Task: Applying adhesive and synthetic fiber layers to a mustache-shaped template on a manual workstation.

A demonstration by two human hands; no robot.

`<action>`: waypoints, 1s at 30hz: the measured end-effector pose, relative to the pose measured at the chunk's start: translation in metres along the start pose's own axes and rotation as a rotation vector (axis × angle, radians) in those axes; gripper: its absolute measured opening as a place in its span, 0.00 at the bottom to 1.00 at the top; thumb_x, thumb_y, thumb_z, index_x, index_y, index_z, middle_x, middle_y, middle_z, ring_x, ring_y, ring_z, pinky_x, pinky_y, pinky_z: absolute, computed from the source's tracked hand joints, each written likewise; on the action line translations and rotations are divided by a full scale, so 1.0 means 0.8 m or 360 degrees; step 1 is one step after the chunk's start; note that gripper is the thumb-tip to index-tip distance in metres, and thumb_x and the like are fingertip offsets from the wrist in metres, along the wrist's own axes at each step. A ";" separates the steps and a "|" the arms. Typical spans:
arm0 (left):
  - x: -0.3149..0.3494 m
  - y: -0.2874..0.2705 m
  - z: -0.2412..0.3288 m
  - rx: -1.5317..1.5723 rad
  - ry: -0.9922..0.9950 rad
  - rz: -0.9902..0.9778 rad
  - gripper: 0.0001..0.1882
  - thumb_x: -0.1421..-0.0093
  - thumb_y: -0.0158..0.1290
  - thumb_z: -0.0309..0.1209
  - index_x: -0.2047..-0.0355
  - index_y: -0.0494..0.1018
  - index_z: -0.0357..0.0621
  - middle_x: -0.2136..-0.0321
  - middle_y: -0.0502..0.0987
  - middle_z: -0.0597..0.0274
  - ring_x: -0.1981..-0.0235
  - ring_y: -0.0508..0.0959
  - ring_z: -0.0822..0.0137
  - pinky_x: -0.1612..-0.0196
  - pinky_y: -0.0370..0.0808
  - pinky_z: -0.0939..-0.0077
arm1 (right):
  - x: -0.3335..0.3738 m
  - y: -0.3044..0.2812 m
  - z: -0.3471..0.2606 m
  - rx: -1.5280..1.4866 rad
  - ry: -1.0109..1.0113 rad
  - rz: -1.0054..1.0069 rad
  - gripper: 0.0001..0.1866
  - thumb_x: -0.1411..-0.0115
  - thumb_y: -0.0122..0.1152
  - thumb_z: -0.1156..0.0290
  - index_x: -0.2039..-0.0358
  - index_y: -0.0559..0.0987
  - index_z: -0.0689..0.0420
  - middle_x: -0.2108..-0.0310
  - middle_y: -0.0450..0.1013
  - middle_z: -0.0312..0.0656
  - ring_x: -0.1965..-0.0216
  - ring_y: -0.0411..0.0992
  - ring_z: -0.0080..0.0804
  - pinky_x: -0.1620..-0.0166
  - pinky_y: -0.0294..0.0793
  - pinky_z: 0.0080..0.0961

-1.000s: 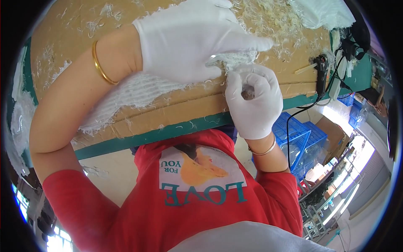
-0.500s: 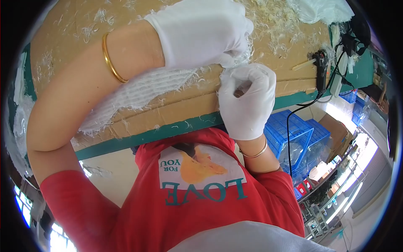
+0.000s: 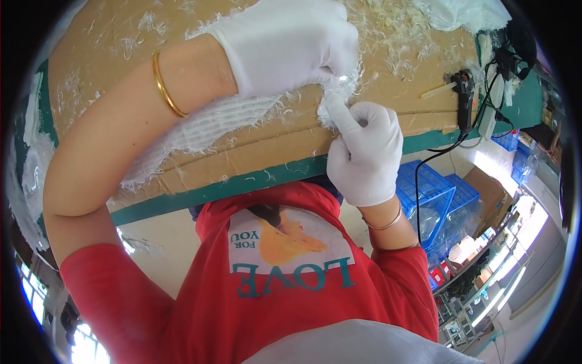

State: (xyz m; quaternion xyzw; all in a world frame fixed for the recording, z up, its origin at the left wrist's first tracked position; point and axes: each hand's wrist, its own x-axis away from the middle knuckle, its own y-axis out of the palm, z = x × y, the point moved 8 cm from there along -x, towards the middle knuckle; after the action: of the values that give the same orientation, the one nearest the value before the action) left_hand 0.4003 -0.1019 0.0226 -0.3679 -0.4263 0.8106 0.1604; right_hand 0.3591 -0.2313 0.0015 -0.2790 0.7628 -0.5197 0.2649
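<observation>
Both my hands wear white gloves and meet over a brown cardboard sheet point(image 3: 242, 162). My left hand point(image 3: 291, 45) is closed, its curled fingertips gripping a small white, shiny piece with frayed fringe point(image 3: 344, 89). From the near side, my right hand point(image 3: 367, 151) holds the same piece; its index finger lies straight along it while the other fingers curl in. The thumb's contact is partly hidden. Under my left forearm lies a strip of white ribbed fabric point(image 3: 209, 128) with ragged, thready edges.
Loose white and yellowish fibres point(image 3: 400, 42) litter the cardboard. At the right lie a black glue gun point(image 3: 464, 100) with a glue stick, a white power strip point(image 3: 490, 115) and black cables. A white plastic bag point(image 3: 464, 13) sits far right. Blue crates point(image 3: 424, 188) stand below the green table edge point(image 3: 260, 181).
My right hand has shifted slightly right and nearer me, and its index finger has straightened along the fringed piece. My left hand has moved slightly left, still gripping.
</observation>
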 end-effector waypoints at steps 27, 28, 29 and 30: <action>0.027 -0.016 -0.027 0.0738 0.0058 -0.0152 0.27 0.37 0.47 0.21 0.37 0.72 0.52 0.57 0.81 0.53 0.56 0.80 0.51 0.33 0.63 0.51 | -0.040 0.017 -0.012 0.0275 -0.0608 -0.0275 0.26 0.51 0.63 0.76 0.49 0.84 0.43 0.72 0.70 0.34 0.71 0.69 0.40 0.70 0.65 0.38; 0.027 -0.015 -0.027 0.0721 0.0059 -0.0187 0.27 0.37 0.48 0.22 0.37 0.71 0.52 0.55 0.81 0.53 0.54 0.80 0.52 0.33 0.63 0.50 | -0.042 0.018 -0.012 0.0273 -0.0609 -0.0280 0.26 0.51 0.63 0.76 0.49 0.84 0.43 0.72 0.70 0.34 0.71 0.69 0.40 0.70 0.65 0.38; 0.027 -0.017 -0.026 0.0724 0.0056 -0.0187 0.27 0.37 0.48 0.22 0.37 0.71 0.52 0.55 0.81 0.53 0.54 0.80 0.52 0.33 0.63 0.50 | -0.046 0.017 -0.014 0.0293 -0.0616 -0.0222 0.24 0.49 0.64 0.75 0.49 0.83 0.45 0.73 0.71 0.35 0.72 0.71 0.40 0.72 0.66 0.37; 0.026 -0.019 -0.014 0.0364 0.0203 -0.0197 0.28 0.37 0.48 0.22 0.36 0.71 0.53 0.55 0.81 0.54 0.54 0.80 0.52 0.33 0.63 0.50 | -0.048 0.015 -0.015 0.0317 -0.0613 -0.0163 0.22 0.47 0.65 0.73 0.50 0.83 0.46 0.74 0.73 0.37 0.73 0.73 0.40 0.74 0.67 0.37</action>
State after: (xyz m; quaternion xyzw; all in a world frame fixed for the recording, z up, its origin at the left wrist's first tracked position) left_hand 0.3931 -0.0747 0.0211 -0.3710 -0.3419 0.8174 0.2779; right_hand 0.3760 -0.1932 -0.0019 -0.3839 0.6279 -0.5422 0.4054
